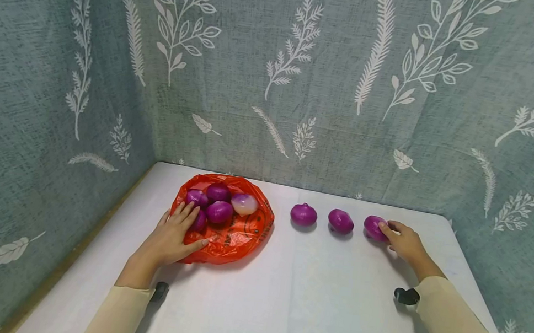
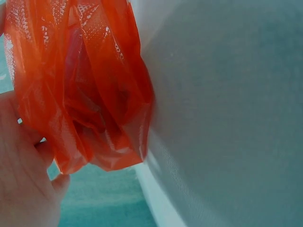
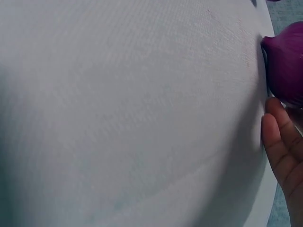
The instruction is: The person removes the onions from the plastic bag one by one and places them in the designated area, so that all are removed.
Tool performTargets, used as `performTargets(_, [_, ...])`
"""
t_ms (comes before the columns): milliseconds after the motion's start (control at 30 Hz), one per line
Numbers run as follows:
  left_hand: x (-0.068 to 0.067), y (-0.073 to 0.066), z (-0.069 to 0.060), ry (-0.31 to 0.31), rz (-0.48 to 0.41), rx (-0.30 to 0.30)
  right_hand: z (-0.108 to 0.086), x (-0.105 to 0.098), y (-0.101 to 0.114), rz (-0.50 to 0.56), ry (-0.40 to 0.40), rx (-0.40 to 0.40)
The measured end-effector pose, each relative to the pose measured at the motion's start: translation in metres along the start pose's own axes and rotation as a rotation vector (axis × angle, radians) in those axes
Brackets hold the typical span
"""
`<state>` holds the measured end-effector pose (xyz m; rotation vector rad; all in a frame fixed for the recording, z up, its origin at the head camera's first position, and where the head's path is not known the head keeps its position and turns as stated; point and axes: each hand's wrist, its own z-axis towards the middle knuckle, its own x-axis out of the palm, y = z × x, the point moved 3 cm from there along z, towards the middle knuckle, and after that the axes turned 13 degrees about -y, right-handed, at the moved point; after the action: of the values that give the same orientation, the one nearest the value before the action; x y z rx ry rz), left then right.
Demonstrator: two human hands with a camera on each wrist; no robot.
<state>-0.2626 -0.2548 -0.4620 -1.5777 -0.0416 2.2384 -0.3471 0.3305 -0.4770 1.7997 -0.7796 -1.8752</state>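
In the head view, several red onions (image 1: 219,212) and one paler, partly white onion (image 1: 244,204) lie in an opened red plastic bag (image 1: 232,245) at the left. My left hand (image 1: 169,238) rests with spread fingers on the bag's near-left side, fingertips touching the nearest onion. At the right end of a row, my right hand (image 1: 406,243) pinches a red onion (image 1: 375,228) between thumb and fingers. The right wrist view shows fingertips against the underside of that onion (image 3: 289,64). Crumpled bag film (image 2: 104,94) hides most of its contents in the left wrist view.
Two more red onions, a middle one (image 1: 341,221) and a left one (image 1: 303,215), stand in the row on the white-covered table (image 1: 248,320). Patterned grey-green cloth (image 1: 332,85) hangs close behind the table and along both sides.
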Motion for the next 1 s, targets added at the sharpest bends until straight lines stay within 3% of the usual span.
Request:
performTargets(133, [-0.001, 0.0, -0.001, 0.002, -0.002, 0.001, -0.005, -0.005, 0.002, -0.002, -0.013, -0.018])
performTargets(400, [-0.002, -0.001, -0.001, 0.008, -0.005, 0.009, -0.005, -0.023, 0.015, -0.085, -0.077, -0.13])
performTargets(600, [-0.002, -0.002, 0.001, -0.01, -0.003, 0.019, -0.003, -0.033, 0.035, -0.098, -0.085, -0.128])
performTargets(1000, [-0.001, -0.002, -0.002, 0.01, 0.015, 0.019, 0.004, -0.022, 0.086, -0.022, -0.067, -0.184])
